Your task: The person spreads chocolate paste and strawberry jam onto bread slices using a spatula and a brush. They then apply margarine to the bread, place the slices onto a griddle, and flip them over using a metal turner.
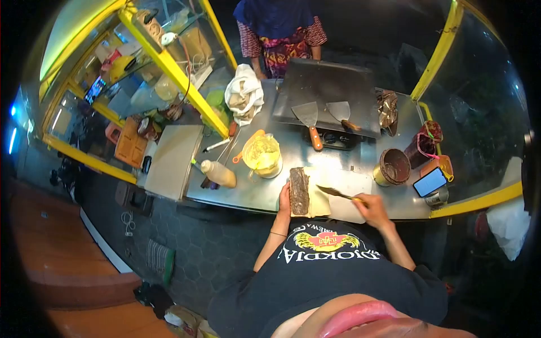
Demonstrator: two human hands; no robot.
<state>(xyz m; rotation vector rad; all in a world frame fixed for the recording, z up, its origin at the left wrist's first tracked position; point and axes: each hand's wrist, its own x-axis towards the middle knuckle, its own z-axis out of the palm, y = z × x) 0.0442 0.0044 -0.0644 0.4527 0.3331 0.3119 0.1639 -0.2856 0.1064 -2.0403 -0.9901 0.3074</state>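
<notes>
My left hand (284,199) holds the left side of an opened slab of bread (320,194) at the counter's front edge. Dark brown spread (299,191) coats the bread's left half, while the right half looks pale yellow. In my right hand (373,210) is a spreading knife (336,193), its fingers closed round the handle. The knife's dark, smeared blade points left, over or against the pale half; contact cannot be made out. To the right stands an open tin (393,167) with brown-smeared walls. A tub of yellow spread (262,156) is at the left.
Beyond the bread is a dark flat griddle (327,90), with two scrapers (309,121) on its near edge. A squeeze bottle (218,173) stands left, a phone (430,182) right. White cloth (244,94) lies near the yellow frame (174,73). Another person (280,39) stands opposite.
</notes>
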